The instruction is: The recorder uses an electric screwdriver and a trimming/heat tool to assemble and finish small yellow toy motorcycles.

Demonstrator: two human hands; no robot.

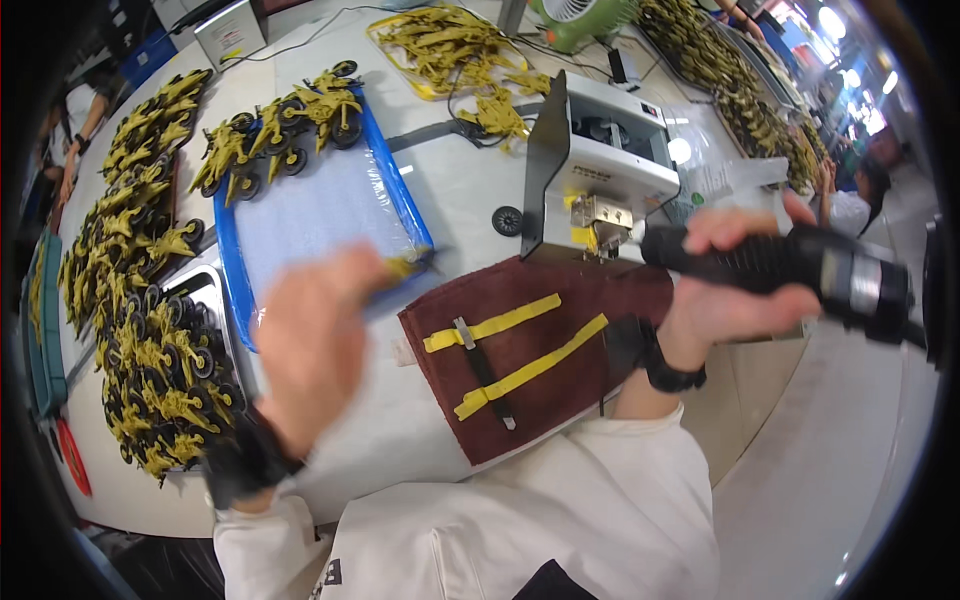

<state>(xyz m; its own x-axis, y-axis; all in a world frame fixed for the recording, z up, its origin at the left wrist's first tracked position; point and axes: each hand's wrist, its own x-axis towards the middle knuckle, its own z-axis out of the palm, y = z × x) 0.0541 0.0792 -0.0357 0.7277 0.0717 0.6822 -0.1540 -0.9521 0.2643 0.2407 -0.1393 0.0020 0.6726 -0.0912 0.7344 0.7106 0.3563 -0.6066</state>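
Note:
My right hand (pixel 735 290) is wrapped around a black electric screwdriver (pixel 770 262), lying nearly level. Its tip reaches the metal pick-up block (pixel 607 214) on the front of a white and dark screw feeder (pixel 620 150). My left hand (pixel 320 335) is smeared by motion over the near side of a blue-rimmed tray (pixel 405 190). At its fingertips is a small yellow part (pixel 405 265), too blurred to make out further. A brown cloth (pixel 540 370) lies in front of me, with two yellow strips and a black strip with metal ends across them.
Yellow toy motorcycles (pixel 300 115) with black wheels stand at the tray's far end. More are heaped on the left, some in a metal tray (pixel 215 290). A loose black wheel (pixel 508 220) lies beside the feeder. Yellow parts (pixel 450 45) and a green fan (pixel 575 20) are behind.

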